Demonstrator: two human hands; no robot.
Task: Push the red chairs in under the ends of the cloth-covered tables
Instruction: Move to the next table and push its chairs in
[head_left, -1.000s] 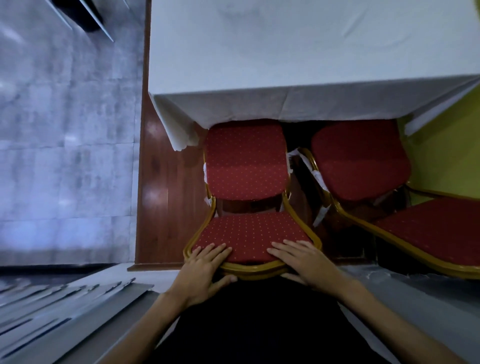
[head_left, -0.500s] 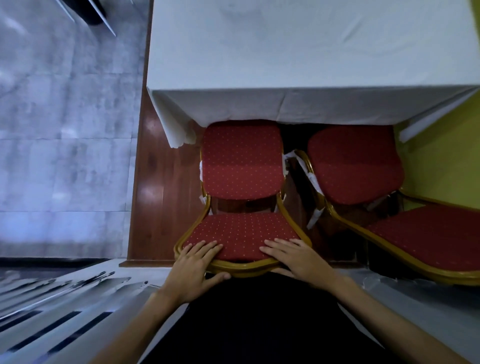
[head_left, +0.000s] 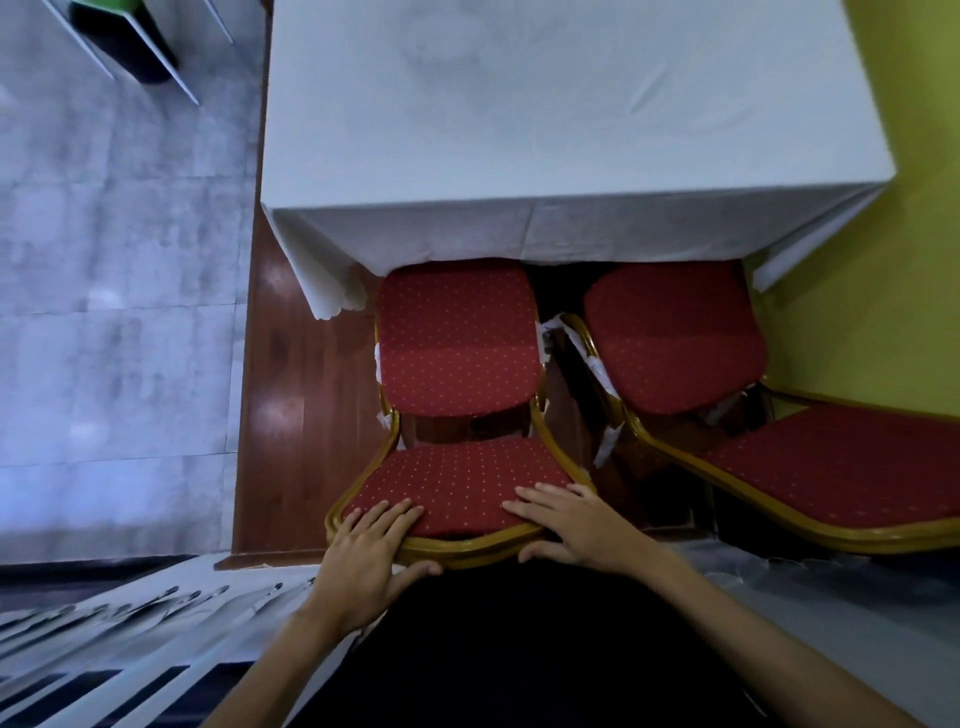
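I look down over the back of a red chair (head_left: 457, 343) with a gold frame. Its seat front sits at the hem of the white cloth on the table (head_left: 545, 104). My left hand (head_left: 369, 556) grips the left of the backrest top, fingers on the cushion and thumb behind the rail. My right hand (head_left: 576, 525) holds the right of the backrest the same way. A second red chair (head_left: 675, 338) stands at an angle to the right, its seat front also at the cloth's hem.
A green wall (head_left: 909, 260) runs close along the right of the second chair. A brown wooden strip (head_left: 301, 415) borders grey floor tiles (head_left: 114, 312) on the left. Blurred metal pieces (head_left: 130, 623) lie on a white surface at bottom left.
Both hands keep their hold on the backrest. The view has shifted a little, and the chair shows hardly any movement against the table.
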